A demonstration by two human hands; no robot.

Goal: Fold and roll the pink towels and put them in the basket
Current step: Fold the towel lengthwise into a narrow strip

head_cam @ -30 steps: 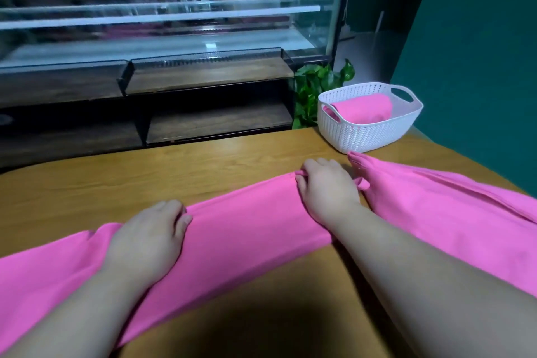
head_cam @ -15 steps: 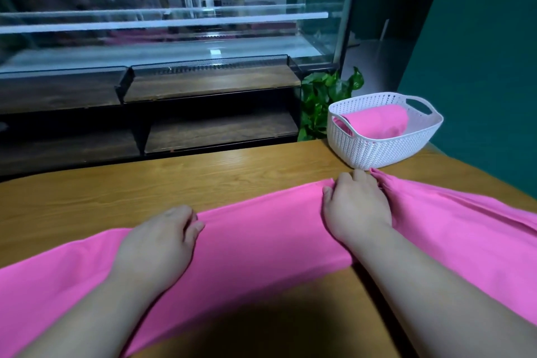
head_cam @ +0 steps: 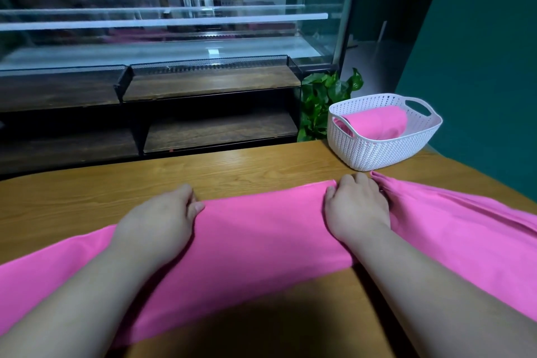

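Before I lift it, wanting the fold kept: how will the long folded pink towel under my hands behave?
Probably floppy: the long folded pink towel lies flat on the wooden table, so unsupported ends would likely sag. It looks thin and light. Left hand and right hand grip its far edge; the rest may droop.

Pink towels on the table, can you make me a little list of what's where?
folded towel: long strip across the table
left hand: holds its far edge
right hand: holds its right end
second towel: loose, at the right
basket: white, far right corner
rolled towel: already inside the basket
plant: green, behind the basket
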